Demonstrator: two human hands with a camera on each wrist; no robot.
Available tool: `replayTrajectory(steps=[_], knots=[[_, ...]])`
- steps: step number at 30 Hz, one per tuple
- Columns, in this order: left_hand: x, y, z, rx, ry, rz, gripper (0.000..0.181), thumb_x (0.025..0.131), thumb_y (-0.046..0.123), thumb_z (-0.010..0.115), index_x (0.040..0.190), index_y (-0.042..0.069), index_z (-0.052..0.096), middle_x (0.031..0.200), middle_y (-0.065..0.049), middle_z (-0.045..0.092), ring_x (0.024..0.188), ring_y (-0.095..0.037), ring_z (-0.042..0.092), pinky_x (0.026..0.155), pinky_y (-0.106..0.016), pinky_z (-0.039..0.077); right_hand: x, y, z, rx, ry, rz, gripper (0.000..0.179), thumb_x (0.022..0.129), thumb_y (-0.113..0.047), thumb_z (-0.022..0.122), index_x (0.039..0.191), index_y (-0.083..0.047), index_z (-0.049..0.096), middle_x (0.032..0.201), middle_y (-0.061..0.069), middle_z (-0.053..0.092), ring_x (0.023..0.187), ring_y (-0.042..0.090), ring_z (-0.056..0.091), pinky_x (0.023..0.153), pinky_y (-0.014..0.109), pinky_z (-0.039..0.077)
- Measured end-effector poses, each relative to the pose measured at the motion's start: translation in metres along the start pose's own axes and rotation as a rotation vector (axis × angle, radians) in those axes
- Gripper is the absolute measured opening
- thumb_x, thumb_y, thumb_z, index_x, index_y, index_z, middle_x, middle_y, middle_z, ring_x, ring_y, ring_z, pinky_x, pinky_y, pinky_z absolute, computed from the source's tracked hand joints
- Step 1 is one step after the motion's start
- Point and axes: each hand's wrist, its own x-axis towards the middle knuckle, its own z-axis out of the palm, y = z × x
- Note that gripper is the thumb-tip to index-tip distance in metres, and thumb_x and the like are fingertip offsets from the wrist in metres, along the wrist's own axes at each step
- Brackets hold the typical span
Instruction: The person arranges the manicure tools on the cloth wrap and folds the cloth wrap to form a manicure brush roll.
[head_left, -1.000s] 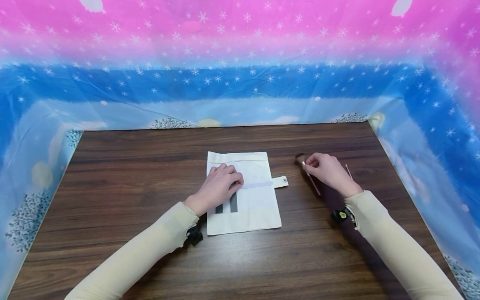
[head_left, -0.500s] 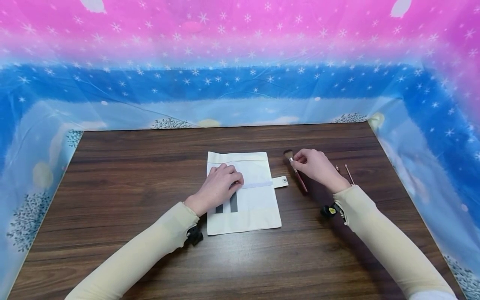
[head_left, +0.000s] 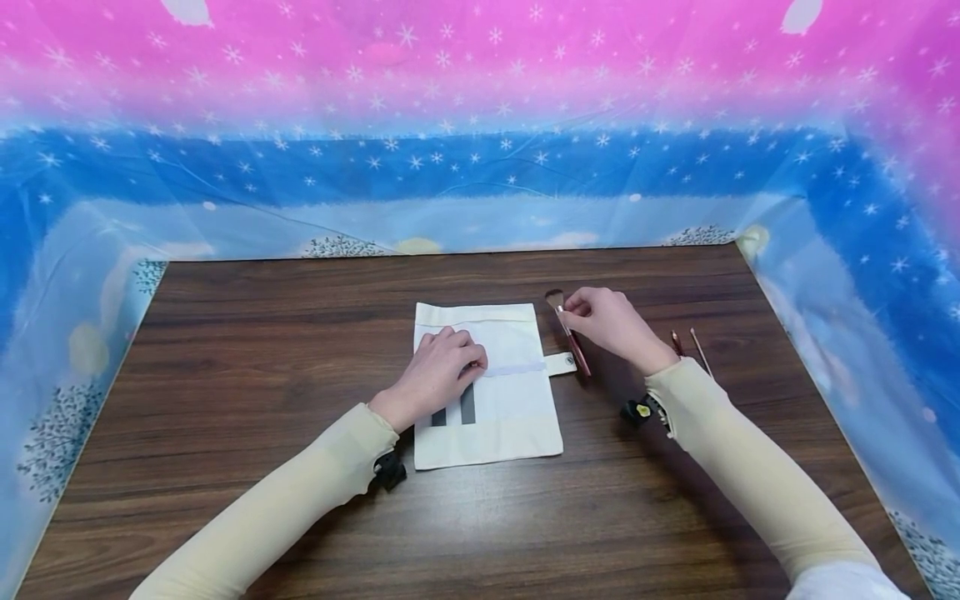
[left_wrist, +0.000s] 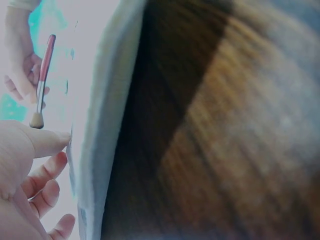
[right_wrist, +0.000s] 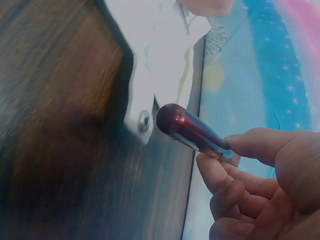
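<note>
A white cloth brush roll (head_left: 517, 412) lies opened flat on the table, with dark stripes near its lower left and a snap tab (head_left: 559, 364) on its right side. My left hand (head_left: 438, 371) rests on it, fingers loosely bent, thumb touching the cloth in the left wrist view. Just right of the roll, my right hand (head_left: 611, 325) pinches a makeup brush (head_left: 577, 350) near its metal collar between thumb and fingers. The brush's bristles point away from me, and its dark red handle (right_wrist: 182, 125) hangs close to the snap tab.
Two thin brushes lie farther right on the wooden table (head_left: 262, 358): a darker one (head_left: 677, 342) and a slim pinkish one (head_left: 701, 350) beside the right sleeve. A snowflake-patterned cloth (head_left: 480, 167) walls in the back and sides.
My right hand has moved left with the brush, from the table's right side to next to the roll's tab. The left hand has stayed in place on the roll.
</note>
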Motion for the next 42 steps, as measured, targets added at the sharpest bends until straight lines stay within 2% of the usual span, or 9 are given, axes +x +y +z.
replayTrajectory(steps=[15,26,35,42], knots=[[0.002,0.000,-0.001,0.001,-0.012,-0.011,0.011,0.103,0.015,0.067,0.096,0.021,0.074,0.095,0.002,0.061,0.087,-0.021,0.046,0.084,-0.046,0.037,0.019,-0.028,0.010,0.030,-0.008,-0.057,0.031,0.103,-0.025,0.065,0.122,-0.001,0.070,0.108,0.014,0.075,0.096,0.028,0.069,0.086,0.046,0.053],[0.002,0.000,-0.001,0.009,-0.005,-0.008,0.009,0.102,0.016,0.069,0.096,0.020,0.073,0.095,0.002,0.061,0.088,-0.021,0.048,0.085,-0.048,0.040,0.027,-0.049,0.024,0.082,-0.011,-0.080,0.030,0.104,-0.025,0.063,0.124,-0.003,0.069,0.107,0.011,0.073,0.091,0.025,0.067,0.080,0.042,0.053],[0.001,0.000,-0.001,0.005,-0.001,-0.006,0.010,0.102,0.015,0.069,0.095,0.020,0.073,0.094,0.002,0.061,0.087,-0.021,0.048,0.084,-0.048,0.040,0.035,-0.058,0.035,0.145,0.038,-0.101,0.032,0.104,-0.029,0.064,0.125,-0.004,0.068,0.107,0.010,0.073,0.093,0.025,0.066,0.077,0.041,0.053],[0.000,0.001,-0.001,0.000,-0.006,-0.011,0.010,0.102,0.015,0.069,0.095,0.020,0.073,0.094,0.002,0.061,0.087,-0.021,0.048,0.085,-0.048,0.040,0.041,-0.063,0.041,0.190,0.034,-0.103,0.032,0.103,-0.028,0.065,0.124,-0.003,0.069,0.107,0.011,0.073,0.094,0.025,0.067,0.078,0.041,0.052]])
